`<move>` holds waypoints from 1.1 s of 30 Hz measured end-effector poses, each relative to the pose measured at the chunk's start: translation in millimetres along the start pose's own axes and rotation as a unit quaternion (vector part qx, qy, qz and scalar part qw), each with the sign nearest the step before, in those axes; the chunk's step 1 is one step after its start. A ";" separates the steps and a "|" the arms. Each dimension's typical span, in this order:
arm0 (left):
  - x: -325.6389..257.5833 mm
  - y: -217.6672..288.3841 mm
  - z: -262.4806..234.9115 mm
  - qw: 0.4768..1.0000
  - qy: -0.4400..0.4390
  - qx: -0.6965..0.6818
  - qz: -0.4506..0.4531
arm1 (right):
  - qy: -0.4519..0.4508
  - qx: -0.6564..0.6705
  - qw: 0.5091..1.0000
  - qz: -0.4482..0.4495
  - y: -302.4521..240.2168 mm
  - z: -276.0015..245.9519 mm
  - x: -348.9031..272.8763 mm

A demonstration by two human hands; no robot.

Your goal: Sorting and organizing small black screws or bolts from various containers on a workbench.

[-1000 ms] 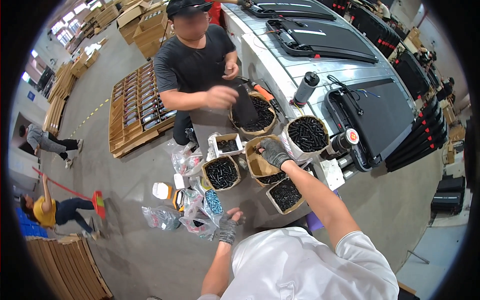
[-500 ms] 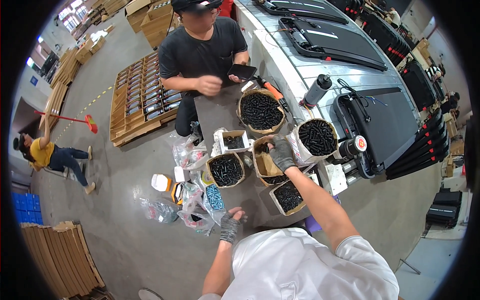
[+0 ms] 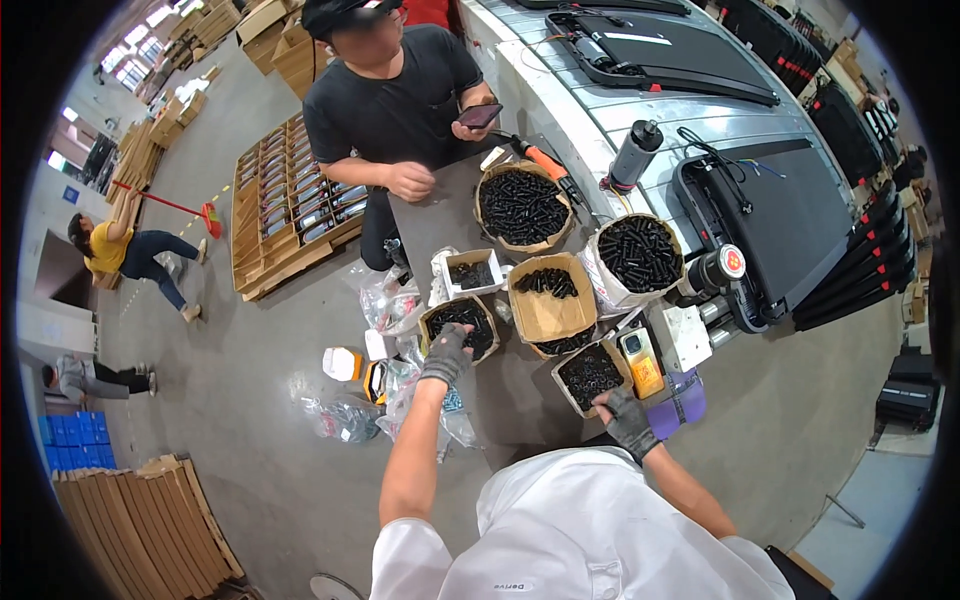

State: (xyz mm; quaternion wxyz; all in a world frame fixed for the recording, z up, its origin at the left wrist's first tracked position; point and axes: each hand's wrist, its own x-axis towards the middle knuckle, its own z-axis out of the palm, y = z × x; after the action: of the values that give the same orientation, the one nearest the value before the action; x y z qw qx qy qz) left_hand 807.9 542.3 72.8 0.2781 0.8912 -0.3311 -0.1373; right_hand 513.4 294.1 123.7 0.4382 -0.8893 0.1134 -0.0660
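Observation:
My gloved left hand [image 3: 447, 352] is stretched forward onto the near rim of a small cardboard box of black parts [image 3: 468, 318], fingers curled over its contents. My gloved right hand [image 3: 625, 418] sits close to my body at the table's near edge. It touches the near corner of another box of black parts [image 3: 590, 372]. Between the two stands a larger open cardboard box [image 3: 548, 312] with a few black parts at its far end. I cannot tell whether either hand holds anything.
The dark table [image 3: 520, 400] also carries a round basket [image 3: 520, 208], a white sack [image 3: 640, 253] of black parts and a yellow device [image 3: 641, 362]. A person in a black shirt [image 3: 400, 110] stands opposite with a phone. Plastic bags [image 3: 345, 415] lie on the floor to the left.
My right hand has pulled back from the middle box to the table's near edge. My left hand has gone forward from the near edge to the left box. The person opposite raised a phone.

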 end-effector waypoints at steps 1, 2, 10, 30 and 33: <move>9.6 3.4 0.4 1.000 -0.002 0.003 0.003 | 0.013 -0.011 1.000 0.010 5.1 0.5 -9.2; 18.1 7.7 2.5 0.996 -0.079 0.027 -0.043 | 0.028 -0.023 0.999 0.023 7.1 -0.2 -15.6; 37.2 18.4 23.7 0.981 -0.136 0.135 -0.027 | 0.083 -0.015 0.993 0.078 11.6 2.0 -35.4; -81.2 95.0 12.6 0.813 -0.038 -0.531 -0.235 | 0.082 0.115 0.967 0.212 10.1 -8.3 -10.0; -97.9 123.4 52.4 0.829 -0.067 -0.512 -0.214 | -0.077 0.302 0.925 0.218 -18.1 2.5 2.4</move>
State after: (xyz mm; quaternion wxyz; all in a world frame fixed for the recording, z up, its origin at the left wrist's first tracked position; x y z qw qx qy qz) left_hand 649.3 509.2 108.9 0.6355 0.6583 -0.0324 -0.4023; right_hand 518.8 306.1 136.6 0.6966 -0.6707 0.2453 0.0690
